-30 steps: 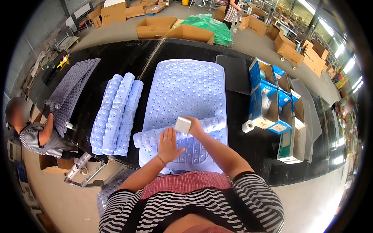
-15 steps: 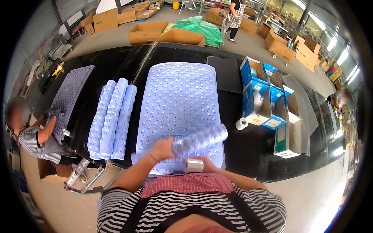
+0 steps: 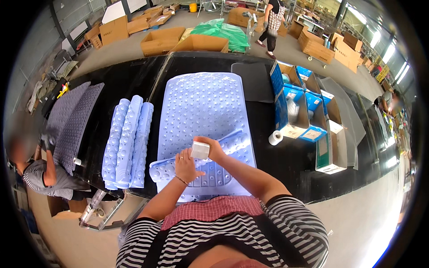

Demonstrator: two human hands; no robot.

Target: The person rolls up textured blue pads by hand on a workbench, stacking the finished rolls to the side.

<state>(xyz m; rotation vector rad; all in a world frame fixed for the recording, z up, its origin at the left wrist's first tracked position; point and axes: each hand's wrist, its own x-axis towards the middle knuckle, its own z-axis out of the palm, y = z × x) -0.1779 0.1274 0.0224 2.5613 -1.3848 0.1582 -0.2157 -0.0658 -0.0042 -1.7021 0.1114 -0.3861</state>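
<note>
A light-blue bath mat (image 3: 201, 102) with rows of round bumps lies flat before me. Across its near part rests a rolled-up blue mat (image 3: 232, 142), slanting from lower left to upper right. My left hand (image 3: 185, 168) lies on this rolled mat with fingers stretched out and thumb apart. Just right of those fingers, my right hand (image 3: 213, 148) grips a small white roll of tape (image 3: 200, 150) against the rolled mat. Whether a strip runs from the tape cannot be made out. Several rolled blue mats (image 3: 128, 143) lie side by side to the left.
Blue cardboard boxes (image 3: 292, 111) stand on the black table (image 3: 281, 174) at right, beside another white roll (image 3: 275, 137). A co-worker (image 3: 42, 172) at left handles grey mats (image 3: 73, 127). Open cartons (image 3: 163, 40) and a green plastic sheet (image 3: 223, 33) lie beyond the table.
The rolled mat, lifted and blurred before, now rests across the flat mat. My right hand has brought the tape roll up to it. My left hand has opened out on it.
</note>
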